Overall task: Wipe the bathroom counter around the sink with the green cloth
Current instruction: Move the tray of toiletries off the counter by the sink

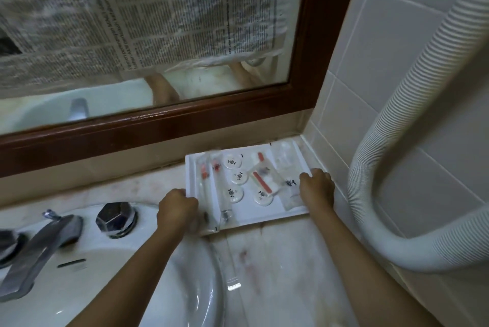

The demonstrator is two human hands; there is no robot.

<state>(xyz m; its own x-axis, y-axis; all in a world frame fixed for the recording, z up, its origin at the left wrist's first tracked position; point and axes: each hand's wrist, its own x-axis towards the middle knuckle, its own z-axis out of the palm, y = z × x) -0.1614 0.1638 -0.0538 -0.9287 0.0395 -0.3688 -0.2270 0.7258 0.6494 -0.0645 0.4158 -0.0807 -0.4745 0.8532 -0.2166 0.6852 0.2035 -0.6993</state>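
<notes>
A white tray (266, 220) of wrapped toiletries sits on the pale marble counter (277, 268) in the back right corner, right of the sink (111, 281). My left hand (176, 209) grips the tray's left edge. My right hand (317, 187) grips its right edge. The tray holds round white packets, toothbrush packs with red parts and clear sachets. No green cloth is in view.
A chrome faucet (39, 247) and a faceted knob (116, 217) stand at the sink's back rim. A wood-framed mirror (164, 120) covered with newspaper rises behind the counter. A ribbed white hose (397, 115) curves down the tiled right wall onto the counter's right edge.
</notes>
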